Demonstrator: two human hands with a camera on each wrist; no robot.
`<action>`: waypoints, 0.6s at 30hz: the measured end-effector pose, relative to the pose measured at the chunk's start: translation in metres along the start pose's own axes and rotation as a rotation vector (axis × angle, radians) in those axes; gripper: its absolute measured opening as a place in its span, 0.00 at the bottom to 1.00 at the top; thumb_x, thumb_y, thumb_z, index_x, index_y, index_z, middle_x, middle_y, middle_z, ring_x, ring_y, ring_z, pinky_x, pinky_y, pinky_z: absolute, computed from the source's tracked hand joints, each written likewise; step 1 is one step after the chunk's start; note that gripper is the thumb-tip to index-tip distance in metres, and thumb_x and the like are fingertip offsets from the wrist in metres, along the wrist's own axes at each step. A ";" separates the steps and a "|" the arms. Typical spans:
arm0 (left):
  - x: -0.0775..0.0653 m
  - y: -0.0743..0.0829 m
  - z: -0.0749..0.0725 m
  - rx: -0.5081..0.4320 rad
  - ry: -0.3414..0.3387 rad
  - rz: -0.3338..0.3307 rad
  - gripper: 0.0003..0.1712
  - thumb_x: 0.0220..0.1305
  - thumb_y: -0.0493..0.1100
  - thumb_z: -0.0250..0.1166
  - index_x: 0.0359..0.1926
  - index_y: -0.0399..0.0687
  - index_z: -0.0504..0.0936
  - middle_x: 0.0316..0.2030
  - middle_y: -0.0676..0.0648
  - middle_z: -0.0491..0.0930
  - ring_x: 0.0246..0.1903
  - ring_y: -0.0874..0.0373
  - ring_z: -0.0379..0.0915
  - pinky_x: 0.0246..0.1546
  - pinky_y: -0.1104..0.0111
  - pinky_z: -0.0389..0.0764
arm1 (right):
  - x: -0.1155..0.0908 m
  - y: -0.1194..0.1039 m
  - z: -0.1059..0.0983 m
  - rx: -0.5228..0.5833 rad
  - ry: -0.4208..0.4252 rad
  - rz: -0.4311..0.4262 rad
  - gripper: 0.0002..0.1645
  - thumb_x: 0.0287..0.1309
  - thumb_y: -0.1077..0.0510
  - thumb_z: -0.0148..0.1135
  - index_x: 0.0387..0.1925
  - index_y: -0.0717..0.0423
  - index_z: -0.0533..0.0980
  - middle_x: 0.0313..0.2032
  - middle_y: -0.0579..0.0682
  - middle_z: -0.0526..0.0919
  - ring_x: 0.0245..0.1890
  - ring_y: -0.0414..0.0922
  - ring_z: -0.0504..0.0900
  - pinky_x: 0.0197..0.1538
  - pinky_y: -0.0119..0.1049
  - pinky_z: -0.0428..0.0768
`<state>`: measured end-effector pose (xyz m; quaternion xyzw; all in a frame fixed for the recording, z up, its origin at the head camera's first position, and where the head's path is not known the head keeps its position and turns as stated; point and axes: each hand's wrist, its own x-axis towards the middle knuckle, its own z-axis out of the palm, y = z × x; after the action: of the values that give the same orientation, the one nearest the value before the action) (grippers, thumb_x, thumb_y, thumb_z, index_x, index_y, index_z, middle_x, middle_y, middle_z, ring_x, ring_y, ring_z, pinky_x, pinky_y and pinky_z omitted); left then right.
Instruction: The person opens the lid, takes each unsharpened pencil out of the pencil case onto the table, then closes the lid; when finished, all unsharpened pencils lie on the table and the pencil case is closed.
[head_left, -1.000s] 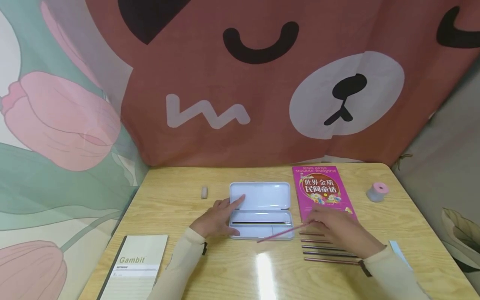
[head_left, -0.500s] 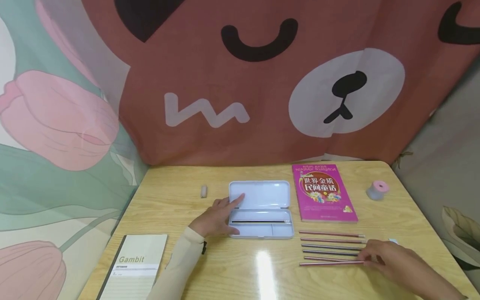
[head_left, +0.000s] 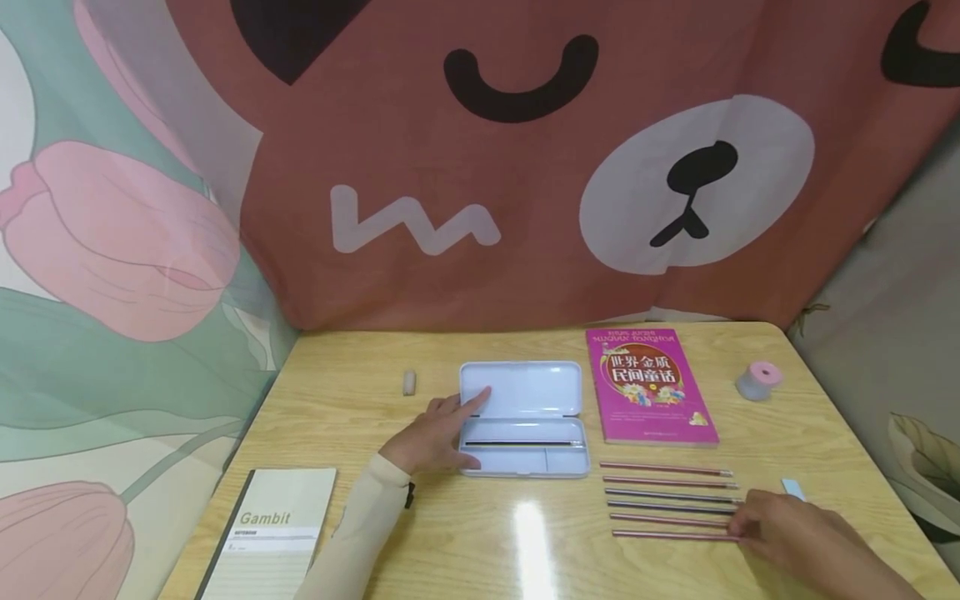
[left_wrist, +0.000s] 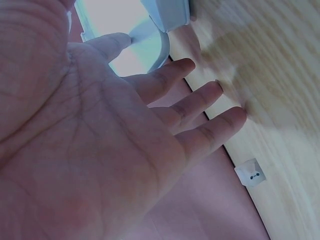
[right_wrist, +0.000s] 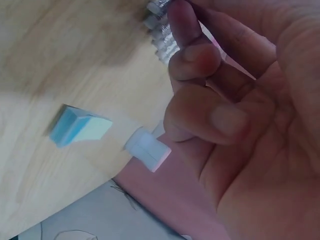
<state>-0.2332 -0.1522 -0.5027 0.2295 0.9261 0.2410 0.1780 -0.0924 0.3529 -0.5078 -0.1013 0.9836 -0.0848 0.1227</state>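
An open light-blue pencil case (head_left: 521, 390) lies on the table with a dark pencil (head_left: 517, 443) inside. My left hand (head_left: 431, 437) rests on its left side, index finger on the lid and thumb at the front edge. In the left wrist view its other fingers (left_wrist: 200, 140) are spread and straight. Right of the case, several red and dark pencils lie in a row, roughly parallel. With its fingertips my right hand (head_left: 787, 533) pinches the right end of the front red pencil (head_left: 667, 535). The right wrist view shows the pencils' silvery ends (right_wrist: 162, 37) beside the curled fingers.
A pink book (head_left: 651, 387) lies behind the pencils, with a pink-and-white spool-like item (head_left: 759, 381) to its right. A light-blue block (head_left: 792, 489) is beside my right hand. A small greyish eraser (head_left: 408, 383) and a notebook (head_left: 270, 533) are on the left.
My right hand has carried the red pencil from over the case to the front of the row, then straightened it alongside the others. The left hand has stayed on the case.
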 end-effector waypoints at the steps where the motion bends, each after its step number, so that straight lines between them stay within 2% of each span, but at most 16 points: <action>1: 0.000 -0.001 0.000 0.001 0.002 0.000 0.65 0.64 0.51 0.84 0.91 0.68 0.51 0.86 0.39 0.57 0.81 0.36 0.56 0.74 0.41 0.73 | 0.000 -0.001 0.001 0.008 -0.024 0.034 0.15 0.57 0.52 0.85 0.29 0.31 0.84 0.31 0.25 0.80 0.30 0.28 0.72 0.32 0.38 0.80; 4: 0.000 -0.001 0.000 -0.003 0.004 -0.001 0.65 0.65 0.51 0.84 0.91 0.68 0.51 0.86 0.39 0.57 0.81 0.36 0.56 0.74 0.41 0.73 | 0.001 -0.003 0.001 0.035 -0.076 0.078 0.13 0.58 0.54 0.85 0.32 0.34 0.85 0.34 0.32 0.86 0.32 0.32 0.76 0.35 0.45 0.84; 10: 0.000 0.000 0.000 -0.010 0.003 0.002 0.65 0.64 0.50 0.84 0.91 0.67 0.51 0.85 0.39 0.58 0.80 0.36 0.57 0.74 0.41 0.73 | 0.004 -0.003 0.003 0.066 -0.150 0.143 0.10 0.60 0.54 0.84 0.34 0.38 0.86 0.37 0.38 0.88 0.36 0.41 0.78 0.41 0.53 0.86; 13: 0.000 0.000 0.000 -0.010 -0.002 0.004 0.65 0.65 0.50 0.83 0.91 0.67 0.50 0.85 0.39 0.58 0.80 0.36 0.57 0.74 0.42 0.73 | 0.004 -0.001 0.005 0.076 -0.150 0.154 0.10 0.60 0.55 0.83 0.34 0.39 0.86 0.37 0.39 0.89 0.36 0.42 0.78 0.42 0.54 0.86; 18: -0.002 0.003 -0.001 -0.017 -0.001 0.008 0.65 0.64 0.49 0.84 0.91 0.65 0.51 0.85 0.38 0.58 0.80 0.35 0.57 0.74 0.41 0.73 | 0.001 0.001 0.005 0.072 -0.117 0.143 0.10 0.60 0.54 0.83 0.34 0.38 0.86 0.37 0.37 0.88 0.36 0.39 0.79 0.41 0.51 0.86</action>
<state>-0.2313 -0.1515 -0.5002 0.2319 0.9229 0.2495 0.1796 -0.0925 0.3528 -0.5133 -0.0310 0.9758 -0.1051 0.1891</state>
